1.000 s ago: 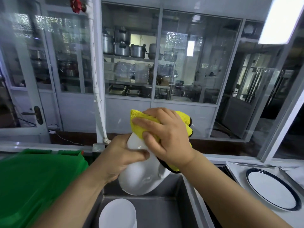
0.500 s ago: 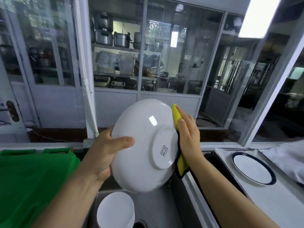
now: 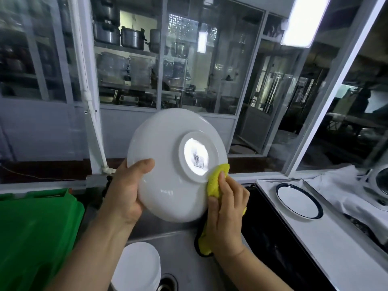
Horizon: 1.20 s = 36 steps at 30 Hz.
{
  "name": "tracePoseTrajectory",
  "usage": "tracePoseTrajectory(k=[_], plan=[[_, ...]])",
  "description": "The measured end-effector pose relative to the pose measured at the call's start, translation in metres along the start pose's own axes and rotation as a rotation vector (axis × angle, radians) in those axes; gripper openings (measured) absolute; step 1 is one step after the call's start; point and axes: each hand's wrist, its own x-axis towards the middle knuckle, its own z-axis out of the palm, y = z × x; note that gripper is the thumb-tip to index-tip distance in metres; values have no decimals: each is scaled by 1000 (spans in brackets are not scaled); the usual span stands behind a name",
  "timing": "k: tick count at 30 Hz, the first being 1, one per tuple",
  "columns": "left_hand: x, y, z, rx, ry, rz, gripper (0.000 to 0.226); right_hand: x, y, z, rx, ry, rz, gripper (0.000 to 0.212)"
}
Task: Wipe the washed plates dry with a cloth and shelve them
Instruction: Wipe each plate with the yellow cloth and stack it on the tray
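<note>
A deep white plate [image 3: 165, 148] is held up over the sink with its underside and foot ring facing me. My left hand [image 3: 123, 190] grips its left rim, thumb across the back. My right hand [image 3: 225, 208] holds a yellow cloth [image 3: 216, 179] and presses it against the plate's lower right edge, beside the foot ring. The cloth's tail hangs down under my right wrist. A stack of white plates [image 3: 139, 267] stands in the steel sink [image 3: 180, 238] below.
A green crate [image 3: 33, 232] stands at the left of the sink. On the white counter [image 3: 327, 240] to the right lies a blue-rimmed plate [image 3: 299, 200], with a white cloth [image 3: 336, 185] behind it. Glass partitions rise behind the sink.
The plate has turned so its underside faces me more squarely. My right hand and the cloth slid down from the right rim to the lower right edge near the foot ring.
</note>
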Motion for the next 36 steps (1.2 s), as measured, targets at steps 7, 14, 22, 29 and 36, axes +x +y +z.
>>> tracePoseTrajectory(k=[7, 14, 22, 29, 36], plan=[[-6, 9, 1, 86, -140, -35, 40, 59, -27, -13, -51, -98, -201, 42], [-11, 6, -1, -9, -55, -78, 26, 24, -25, -24, 24, -225, -382, 38], [-3, -27, 12, -57, 136, -173, 55, -7, 6, -20, -50, -53, -228, 37], [7, -71, 53, -21, 169, -209, 83, -7, 35, -31, -53, -85, -427, 36], [20, -138, 125, 15, 101, -226, 54, -18, 185, -86, -11, -42, -133, 36]])
